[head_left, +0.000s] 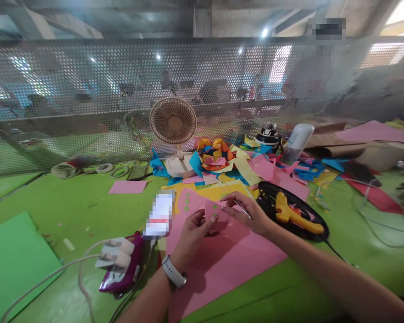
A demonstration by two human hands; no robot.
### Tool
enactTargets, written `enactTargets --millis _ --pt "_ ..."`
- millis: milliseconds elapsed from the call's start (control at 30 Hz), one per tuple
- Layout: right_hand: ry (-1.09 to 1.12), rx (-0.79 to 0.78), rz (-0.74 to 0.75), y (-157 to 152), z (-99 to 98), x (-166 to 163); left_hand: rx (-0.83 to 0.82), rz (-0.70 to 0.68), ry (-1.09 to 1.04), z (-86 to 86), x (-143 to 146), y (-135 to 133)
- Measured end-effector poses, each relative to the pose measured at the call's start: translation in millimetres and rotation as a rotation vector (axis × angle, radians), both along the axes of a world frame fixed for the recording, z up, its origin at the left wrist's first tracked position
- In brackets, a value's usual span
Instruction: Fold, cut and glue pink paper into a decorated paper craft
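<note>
Head view: two bare hands work over one large pink sheet (218,269) on a green table (90,220). The left hand (198,226), one white watch (174,271) on its wrist, pinches one small pink piece of paper (208,209) between thumb and fingers, just above the sheet. About two green spots show on that piece; three more green spots (187,201) show on pink paper beyond the left hand. The right hand (244,211) has its fingers closed around one thin metallic tool (243,208), fingertips at the piece's right edge; whether they grip the paper, I cannot tell.

To the right, one yellow glue gun (296,215) lies on one black tray (267,202). To the left are one phone (159,215) and one purple device (136,262) with two white plugs (116,255) on top. Behind stands one fan (174,122), beside a heap of colored scraps (244,170) too jumbled to count.
</note>
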State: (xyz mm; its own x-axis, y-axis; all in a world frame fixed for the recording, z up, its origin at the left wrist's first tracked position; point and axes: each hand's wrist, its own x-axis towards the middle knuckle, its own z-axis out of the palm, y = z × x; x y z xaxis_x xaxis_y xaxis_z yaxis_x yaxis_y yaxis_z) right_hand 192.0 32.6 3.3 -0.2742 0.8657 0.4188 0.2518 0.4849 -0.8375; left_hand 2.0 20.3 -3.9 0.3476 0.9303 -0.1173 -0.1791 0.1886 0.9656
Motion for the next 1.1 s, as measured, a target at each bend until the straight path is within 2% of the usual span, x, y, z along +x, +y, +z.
enactTargets --millis 200,400,533,633,700,867,1000,1100 --pt "-0.014 0.048 -0.029 1.8 -0.5 1.8 0.016 -0.052 -0.027 0.8 -2.1 -0.8" --pt "-0.096 0.115 0.006 -0.1 -1.2 2.8 -0.020 0.055 -0.015 -2.7 0.2 -1.3" --pt "-0.155 0.258 -0.071 1.6 14.0 7.9 0.075 0.126 0.052 -2.6 -2.1 2.1" --pt "-0.301 0.348 -0.160 3.5 29.2 15.9 0.101 0.218 0.027 -5.0 -6.7 8.3" --pt "-0.505 0.351 -0.126 1.4 32.9 22.5 0.086 0.292 -0.041 -8.4 -9.4 13.3" --pt "-0.966 0.321 0.069 -19.7 13.4 36.4 0.083 0.338 -0.133 -14.5 -10.2 19.1" --pt "-1.104 0.298 0.090 -34.3 -5.3 40.7 0.104 0.271 -0.160 -12.5 -6.9 15.7" --pt "-1.124 0.288 0.063 -39.9 -9.0 45.9 0.125 0.195 -0.154 -10.6 -6.0 13.4"
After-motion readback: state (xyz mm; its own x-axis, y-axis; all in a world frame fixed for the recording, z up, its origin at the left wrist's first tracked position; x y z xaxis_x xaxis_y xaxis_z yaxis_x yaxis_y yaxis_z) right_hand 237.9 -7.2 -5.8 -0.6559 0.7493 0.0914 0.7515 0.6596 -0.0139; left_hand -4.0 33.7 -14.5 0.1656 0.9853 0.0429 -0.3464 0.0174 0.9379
